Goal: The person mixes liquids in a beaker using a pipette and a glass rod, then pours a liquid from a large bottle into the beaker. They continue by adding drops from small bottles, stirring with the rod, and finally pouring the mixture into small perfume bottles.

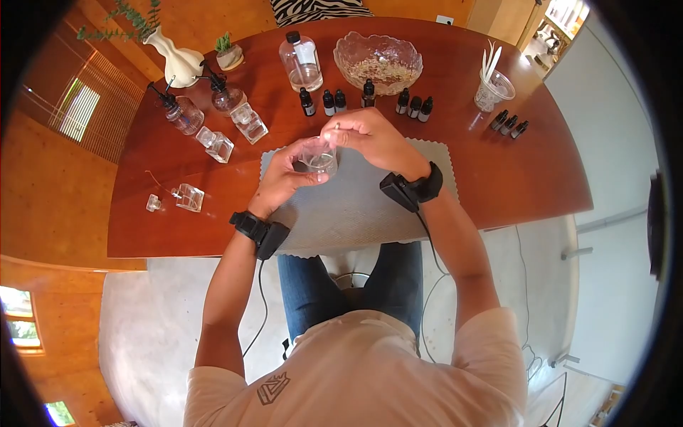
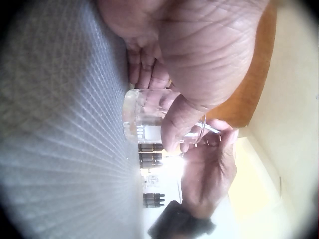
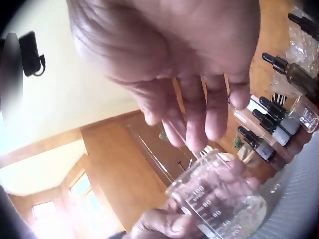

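My left hand (image 1: 279,179) grips a clear glass beaker (image 1: 324,163) round its side, low over the grey mat (image 1: 377,203). White volume marks run up the beaker (image 3: 219,201) in the right wrist view, and a little clear liquid shows at its bottom. My right hand (image 1: 371,140) is above the rim, pinching a thin pale stick (image 2: 212,128) between thumb and fingers. The stick's lower end goes down into the beaker's mouth. In the left wrist view, the left thumb crosses the front of the glass.
Several black-capped dropper bottles (image 1: 403,102) stand behind the mat, with a clear bottle (image 1: 302,67) and a glass bowl (image 1: 378,64) beyond. Square glass bottles (image 1: 191,198) are on the left. A cup (image 1: 486,94) of white sticks stands right, near small dark bottles (image 1: 508,125).
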The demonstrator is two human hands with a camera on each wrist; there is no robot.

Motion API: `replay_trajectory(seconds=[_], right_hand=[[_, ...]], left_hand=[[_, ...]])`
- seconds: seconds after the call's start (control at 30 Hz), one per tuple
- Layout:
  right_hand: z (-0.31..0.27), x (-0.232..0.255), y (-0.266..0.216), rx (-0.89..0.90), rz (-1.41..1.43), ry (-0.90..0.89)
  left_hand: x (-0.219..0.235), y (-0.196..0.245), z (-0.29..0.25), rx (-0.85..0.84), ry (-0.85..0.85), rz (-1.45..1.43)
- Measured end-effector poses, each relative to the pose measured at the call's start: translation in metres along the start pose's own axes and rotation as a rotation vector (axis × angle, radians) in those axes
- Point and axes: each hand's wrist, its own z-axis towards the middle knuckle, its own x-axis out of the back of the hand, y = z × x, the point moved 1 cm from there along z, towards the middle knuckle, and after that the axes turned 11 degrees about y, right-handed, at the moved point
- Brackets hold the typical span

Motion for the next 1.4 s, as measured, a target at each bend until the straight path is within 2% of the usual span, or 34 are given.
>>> replay_trajectory(seconds=[0.03,0.13,0.23,0.33,0.43,0.53,0.63,0.73,0.83,0.93,1.03,1.13,1.23,1.33,1.4], right_hand=[[0.0,0.001,-0.002,-0.009,0.034,-0.032],[0.001,0.001,0.006,-0.02,0.045,0.03],[0.001,0.003,0.008,-0.027,0.046,-0.049],[0.002,0.0,0.009,0.016,-0.062,0.067],[0.001,0.003,0.005,-0.063,0.076,-0.079],[0.002,-0.001,0.01,-0.03,0.007,0.066],[0.001,0.002,0.009,-0.054,0.092,-0.058],[0.0,-0.001,0.011,-0.04,0.065,0.075],[0.002,0.002,0.011,0.029,-0.018,0.094],[0.0,-0.003,0.011,-0.07,0.147,0.016],[0.002,-0.002,0.004,0.069,-0.053,0.113],[0.0,-0.003,0.004,-0.04,0.014,-0.014],[0.001,-0.004,0.004,0.081,-0.131,0.124],[0.0,-0.004,0.0,-0.007,-0.013,0.012],[0.001,-0.007,0.006,0.075,-0.038,0.12]], left_hand=[[0.0,-0.001,0.001,0.006,-0.009,0.002],[-0.001,0.002,-0.001,-0.001,0.015,-0.019],[0.001,-0.002,0.001,0.012,-0.012,0.023],[0.0,0.0,0.0,-0.033,0.005,0.028],[0.001,-0.002,0.001,0.007,-0.029,-0.001],[-0.001,0.002,0.0,-0.021,0.014,0.0],[0.0,-0.003,0.001,0.021,-0.012,-0.017],[-0.001,0.0,0.001,-0.016,-0.001,-0.03],[-0.001,-0.002,0.001,-0.016,0.009,-0.03],[0.001,-0.003,0.001,-0.012,-0.003,0.01],[-0.002,0.001,-0.001,-0.022,0.023,-0.032],[0.001,0.001,0.0,-0.004,-0.01,0.031],[0.0,0.006,0.0,-0.032,-0.002,0.039],[0.002,0.003,0.001,-0.039,-0.019,0.006],[0.001,0.001,0.0,-0.049,0.001,-0.006]])
